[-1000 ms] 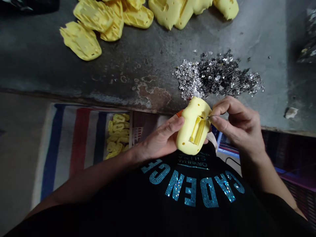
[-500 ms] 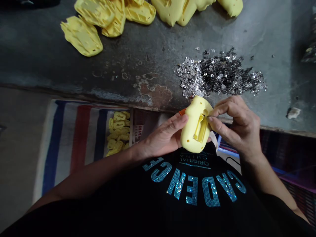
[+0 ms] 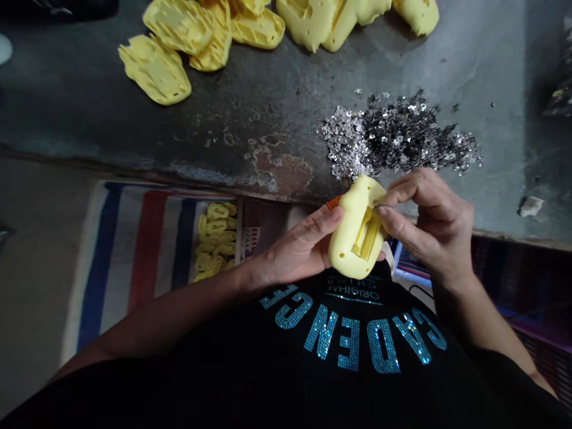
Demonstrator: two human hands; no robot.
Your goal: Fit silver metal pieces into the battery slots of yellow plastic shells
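Observation:
My left hand (image 3: pixel 299 247) cradles a hollow yellow plastic shell (image 3: pixel 346 247), its fingers wrapped around the shell's left side. A rectangular slot with a raised inner channel shows on the shell's face. My right hand (image 3: pixel 429 229) pinches a thin metal tool (image 3: pixel 379 208) between thumb and forefinger, and its tip rests at the upper edge of that slot. The tool's far end is hidden by my fingers. A small orange object (image 3: pixel 333 203) peeks out behind the shell.
A heap of silver and black sequins (image 3: pixel 393 140) lies on the worn concrete bench (image 3: pixel 250 113) just beyond the hands. Several yellow shells (image 3: pixel 154 68) lie at the far left. Small yellow pieces (image 3: pixel 212 241) rest beside a striped cloth (image 3: pixel 143 256) below the bench edge.
The shell has turned slightly in my left hand, and both hands have shifted a little to the right. The tool's tip stays at the slot.

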